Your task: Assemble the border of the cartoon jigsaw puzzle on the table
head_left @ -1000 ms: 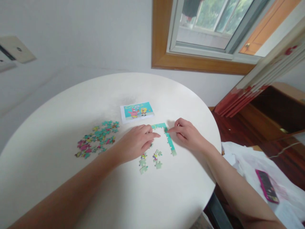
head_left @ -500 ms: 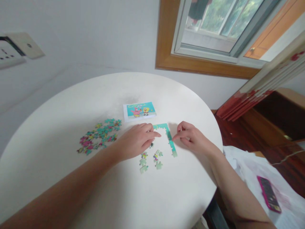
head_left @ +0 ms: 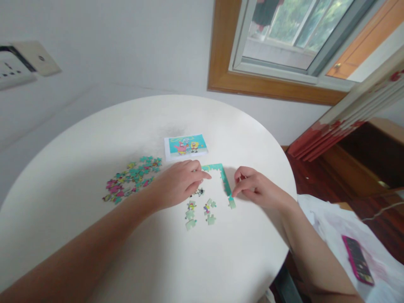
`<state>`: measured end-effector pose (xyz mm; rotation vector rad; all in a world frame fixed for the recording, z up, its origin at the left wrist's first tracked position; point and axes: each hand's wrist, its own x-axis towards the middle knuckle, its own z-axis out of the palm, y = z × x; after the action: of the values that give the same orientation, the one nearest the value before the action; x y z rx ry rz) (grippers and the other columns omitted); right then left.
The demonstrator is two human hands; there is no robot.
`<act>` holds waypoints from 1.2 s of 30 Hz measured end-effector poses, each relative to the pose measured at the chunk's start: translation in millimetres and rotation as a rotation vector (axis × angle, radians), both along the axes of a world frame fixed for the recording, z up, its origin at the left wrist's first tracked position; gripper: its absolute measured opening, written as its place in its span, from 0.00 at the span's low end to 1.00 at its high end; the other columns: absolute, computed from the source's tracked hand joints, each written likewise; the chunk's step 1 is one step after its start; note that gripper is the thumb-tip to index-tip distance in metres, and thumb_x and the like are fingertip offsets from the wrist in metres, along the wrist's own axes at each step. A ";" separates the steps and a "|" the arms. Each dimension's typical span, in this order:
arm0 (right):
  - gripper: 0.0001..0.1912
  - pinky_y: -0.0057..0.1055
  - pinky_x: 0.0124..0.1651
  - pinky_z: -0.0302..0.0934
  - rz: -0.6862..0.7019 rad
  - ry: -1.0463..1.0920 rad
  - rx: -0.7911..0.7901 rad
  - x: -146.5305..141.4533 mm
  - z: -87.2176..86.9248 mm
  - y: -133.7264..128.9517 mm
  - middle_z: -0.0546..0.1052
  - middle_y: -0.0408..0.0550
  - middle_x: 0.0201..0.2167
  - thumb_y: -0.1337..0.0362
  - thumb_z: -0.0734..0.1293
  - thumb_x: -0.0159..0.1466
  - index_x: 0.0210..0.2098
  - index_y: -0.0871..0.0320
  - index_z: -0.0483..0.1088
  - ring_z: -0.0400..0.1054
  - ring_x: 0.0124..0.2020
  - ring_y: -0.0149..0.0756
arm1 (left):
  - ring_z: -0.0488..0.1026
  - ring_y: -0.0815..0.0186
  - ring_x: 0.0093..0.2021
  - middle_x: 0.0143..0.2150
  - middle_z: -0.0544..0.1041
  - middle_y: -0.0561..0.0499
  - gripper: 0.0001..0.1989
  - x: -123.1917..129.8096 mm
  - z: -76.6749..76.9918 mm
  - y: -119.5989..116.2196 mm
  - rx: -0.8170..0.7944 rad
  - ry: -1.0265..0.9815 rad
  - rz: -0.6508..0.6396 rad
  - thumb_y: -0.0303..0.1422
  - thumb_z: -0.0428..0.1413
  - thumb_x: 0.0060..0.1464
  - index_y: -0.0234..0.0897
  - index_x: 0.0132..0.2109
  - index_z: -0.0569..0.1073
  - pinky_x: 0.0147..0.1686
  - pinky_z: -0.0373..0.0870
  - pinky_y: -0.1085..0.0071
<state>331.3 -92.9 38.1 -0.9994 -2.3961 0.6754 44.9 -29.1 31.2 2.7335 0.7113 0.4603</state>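
Teal puzzle pieces joined along two sides form an L-shaped edge strip (head_left: 224, 180) on the table. My right hand (head_left: 255, 185) is at its right side, index fingertip against the strip near its lower end, other fingers loosely curled, holding nothing that I can see. My left hand (head_left: 176, 181) lies over the strip's left end, index finger stretched out inside the corner; its palm hides what is beneath. Several loose pale green pieces (head_left: 211, 219) lie below the strip, and a dark-marked piece (head_left: 200, 192) is beside my left fingers.
A printed picture card (head_left: 188, 146) with cartoon figures lies beyond the hands. Several mixed puzzle pieces (head_left: 132, 176) are heaped at the left. The round white table (head_left: 176, 261) borders a wall and a window. A pink-edged phone (head_left: 358, 260) rests on white plastic at the right.
My right hand's fingertip has slid down along the strip's right side towards its lower end. My left hand has shifted slightly left, showing more of the dark-marked piece.
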 end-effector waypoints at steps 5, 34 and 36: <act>0.13 0.30 0.39 0.65 0.098 0.013 -0.110 -0.7 -1.7 -2.4 0.70 0.49 0.37 0.73 0.65 0.65 0.36 0.54 0.82 0.68 0.37 0.33 | 0.72 0.62 0.42 0.39 0.74 0.47 0.17 -5.3 4.7 2.2 0.027 0.009 0.017 0.26 0.48 0.65 0.38 0.52 0.78 0.43 0.68 0.67; 0.17 0.26 0.26 0.59 -0.389 0.181 0.121 -1.1 -13.9 1.7 0.71 0.49 0.38 0.76 0.61 0.62 0.39 0.53 0.78 0.68 0.35 0.34 | 0.71 0.60 0.40 0.42 0.73 0.46 0.18 -44.8 11.1 31.6 0.179 0.261 0.249 0.23 0.49 0.58 0.43 0.37 0.83 0.44 0.67 0.62; 0.17 0.26 0.26 0.59 -0.403 0.185 0.130 -1.1 -12.7 1.9 0.72 0.49 0.38 0.76 0.61 0.62 0.39 0.54 0.78 0.68 0.33 0.33 | 0.71 0.59 0.41 0.42 0.73 0.45 0.18 -42.3 13.0 29.9 0.186 0.261 0.252 0.23 0.49 0.59 0.43 0.39 0.83 0.44 0.67 0.61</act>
<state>330.2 -90.9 25.4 -1.2542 -1.9707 0.4366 2.6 0.8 44.2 2.9241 1.1410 0.2310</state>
